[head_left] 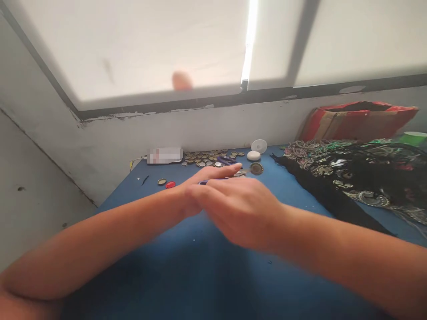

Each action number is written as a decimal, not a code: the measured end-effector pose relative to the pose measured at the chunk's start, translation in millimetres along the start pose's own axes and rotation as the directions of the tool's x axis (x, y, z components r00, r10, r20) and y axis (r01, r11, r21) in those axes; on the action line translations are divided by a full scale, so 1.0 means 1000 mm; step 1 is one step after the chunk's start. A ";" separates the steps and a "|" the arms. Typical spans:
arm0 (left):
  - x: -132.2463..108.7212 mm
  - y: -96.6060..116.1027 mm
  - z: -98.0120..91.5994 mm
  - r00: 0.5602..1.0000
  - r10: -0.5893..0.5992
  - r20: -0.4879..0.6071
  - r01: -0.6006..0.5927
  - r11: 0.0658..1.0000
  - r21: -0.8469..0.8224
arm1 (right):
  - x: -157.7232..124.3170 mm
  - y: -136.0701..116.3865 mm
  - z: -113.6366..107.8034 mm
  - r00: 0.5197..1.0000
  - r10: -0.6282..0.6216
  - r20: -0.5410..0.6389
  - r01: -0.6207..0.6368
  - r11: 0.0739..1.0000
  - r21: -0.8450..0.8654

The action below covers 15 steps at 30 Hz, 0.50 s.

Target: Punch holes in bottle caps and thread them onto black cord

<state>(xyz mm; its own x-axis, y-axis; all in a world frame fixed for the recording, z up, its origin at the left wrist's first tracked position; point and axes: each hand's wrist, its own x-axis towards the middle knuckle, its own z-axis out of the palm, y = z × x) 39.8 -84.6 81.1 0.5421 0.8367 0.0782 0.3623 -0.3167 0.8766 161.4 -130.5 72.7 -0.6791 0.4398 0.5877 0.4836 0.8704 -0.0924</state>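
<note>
My right hand (245, 206) crosses in front of my left, its fingers curled round a thin blue-handled tool (204, 182) that shows only as a short strip of blue. Behind it, my left hand (211, 174) has its thumb stretched to the right along the top; its other fingers are mostly covered by the right hand. The left hand looks closed, but what it grips is hidden. Just past the thumb tip shows a blurred silvery metal piece (243, 172). Beside that is a round pendant (256, 168) with a beaded rim.
Several round bezels (200, 156) lie along the wall, with purple-handled pliers (227, 160) near them. A white round lid (253, 156) and a spool (259, 146) stand behind. Corded pendants (350, 173) and black fabric (320, 191) heap at right, before a red carton (360, 120). A red oval piece (170, 185) lies left.
</note>
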 end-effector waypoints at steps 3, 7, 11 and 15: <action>0.003 -0.002 -0.014 0.985 -0.098 0.143 0.148 0.902 -0.405 | -0.006 -0.015 0.017 1.000 -0.006 -0.017 0.003 0.987 -0.161; 0.007 -0.009 -0.035 0.985 -0.111 0.133 0.167 0.814 -0.557 | -0.005 -0.024 0.003 0.988 -0.067 -0.137 0.036 0.975 -0.221; 0.009 -0.016 -0.049 0.997 -0.004 -0.082 -0.020 0.954 -0.299 | 0.003 0.010 -0.032 0.931 0.110 -0.348 -0.230 0.918 -0.324; 0.014 -0.027 -0.056 0.979 0.102 -0.174 -0.106 0.994 -0.014 | 0.009 0.062 -0.046 0.697 0.706 -0.123 -0.688 0.610 -0.394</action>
<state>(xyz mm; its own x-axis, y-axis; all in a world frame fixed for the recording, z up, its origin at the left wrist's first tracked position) -4.7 -39.9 85.1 0.4360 0.8648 0.2490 0.2919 -0.3976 0.8699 210.9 -82.6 108.7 -0.0638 0.8940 0.4434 0.9794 0.1414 -0.1440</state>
